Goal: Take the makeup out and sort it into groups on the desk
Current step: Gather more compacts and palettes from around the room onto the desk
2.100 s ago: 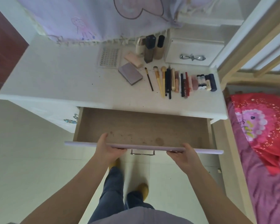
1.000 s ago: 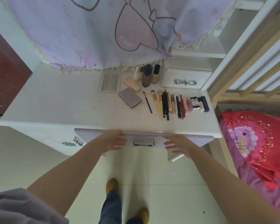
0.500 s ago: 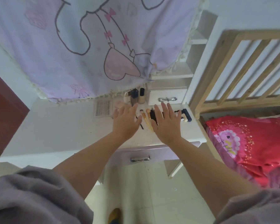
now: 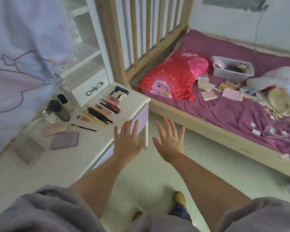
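Note:
Makeup lies sorted on the white desk [image 4: 45,166]: a row of brushes and pencils [image 4: 97,114], lipsticks [image 4: 110,103], small tubes [image 4: 119,92], bottles [image 4: 60,108], a grey palette [image 4: 64,140], a pink case [image 4: 54,129] and a sticker sheet [image 4: 28,152]. My left hand [image 4: 126,140] hovers with fingers spread over the desk's right front corner, holding nothing. To its right, over the floor, my right hand [image 4: 169,140] is spread flat and empty. The lilac drawer front [image 4: 139,118] sits flush under the desk edge.
A small white drawer box [image 4: 89,87] stands at the desk's back. A wooden bed rail [image 4: 141,39] rises beside the desk. The purple bed [image 4: 233,111] carries a red pillow [image 4: 172,81], a clear bin [image 4: 233,69] and scattered palettes [image 4: 209,91].
Both hands pushed the drawer shut, then lifted off it with fingers spread. The view has swung right, bringing the bed into sight.

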Demonstrator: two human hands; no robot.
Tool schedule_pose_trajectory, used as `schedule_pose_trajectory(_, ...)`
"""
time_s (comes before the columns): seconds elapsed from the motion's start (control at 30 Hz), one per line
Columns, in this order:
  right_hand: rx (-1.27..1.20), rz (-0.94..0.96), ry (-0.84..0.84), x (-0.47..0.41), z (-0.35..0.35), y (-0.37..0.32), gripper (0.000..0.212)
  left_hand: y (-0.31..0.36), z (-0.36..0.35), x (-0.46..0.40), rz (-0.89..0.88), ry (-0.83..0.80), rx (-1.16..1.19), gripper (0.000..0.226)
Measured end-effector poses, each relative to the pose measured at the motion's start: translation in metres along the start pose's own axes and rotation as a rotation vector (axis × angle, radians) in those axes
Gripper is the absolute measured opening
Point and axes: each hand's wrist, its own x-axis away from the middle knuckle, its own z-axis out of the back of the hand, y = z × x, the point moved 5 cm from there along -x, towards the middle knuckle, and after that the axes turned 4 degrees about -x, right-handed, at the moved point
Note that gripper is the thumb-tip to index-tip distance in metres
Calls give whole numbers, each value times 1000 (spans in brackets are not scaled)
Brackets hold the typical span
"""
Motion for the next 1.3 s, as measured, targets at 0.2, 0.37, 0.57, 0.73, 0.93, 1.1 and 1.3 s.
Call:
schedule_pose_trajectory(0.2, -81, -419, -70, 138, -33, 63, 82, 103, -32, 49, -344, -187, 24, 66)
schedule_pose_trajectory(0.37, -148, -794, -115, 267, -51, 92, 82, 188, -50, 116, -650, -345, -58, 66)
schedule_pose_trajectory(0.57, -235, -1131, -34, 403, -47, 120, 64, 280, -40, 204, -942, -373, -75, 65)
schedule_pose_trajectory(0.73, -307, -1376, 48, 557, -56, 118, 61, 352, -46, 324, -1157, -423, -122, 65)
schedule_pose_trajectory(0.93, -359, -1667, 94, 757, -63, 106, 59, 432, -38, 502, -1419, -443, -126, 64)
schedule_pose_trajectory(1.1, -414, -1901, 183, 876, -61, 108, 56, 502, -22, 617, -1608, -453, -100, 61)
schedule_pose_trajectory(1.3, -457, -2042, 195, 958, -66, 145, 55, 586, -19, 696, -1770, -442, -132, 61)
